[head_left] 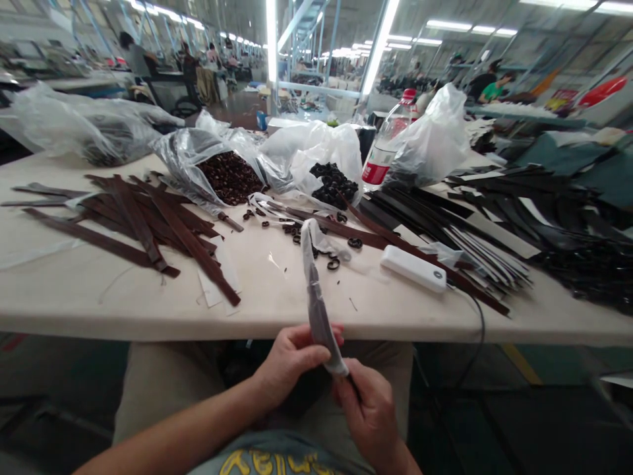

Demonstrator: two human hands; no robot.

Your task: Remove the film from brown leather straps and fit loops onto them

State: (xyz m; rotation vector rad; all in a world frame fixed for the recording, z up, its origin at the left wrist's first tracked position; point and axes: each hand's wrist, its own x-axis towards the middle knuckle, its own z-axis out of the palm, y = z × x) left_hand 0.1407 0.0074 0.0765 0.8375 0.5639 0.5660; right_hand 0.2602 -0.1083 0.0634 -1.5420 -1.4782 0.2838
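Observation:
Both my hands are at the front edge of the table, on a long strap (pixel 317 300) sheathed in whitish clear film, its far end curling upward over the tabletop. My left hand (pixel 294 363) pinches the strap between thumb and fingers partway along. Closer to my body, my right hand (pixel 366 406) is closed around its near end, where a dark bit shows at the fingers; the rest of that end is hidden. Just beyond the strap lie small dark buckle-like rings (pixel 333 263) and a crumpled scrap of clear film (pixel 332 247).
Brown strips (pixel 148 227) lie in a pile at left, black strips (pixel 425 218) at right. Behind are plastic bags of brown pieces (pixel 230 177) and black pieces (pixel 332 183), and a red-capped bottle (pixel 388 142). A white device (pixel 414 268) trails a cable (pixel 479 323) off the table.

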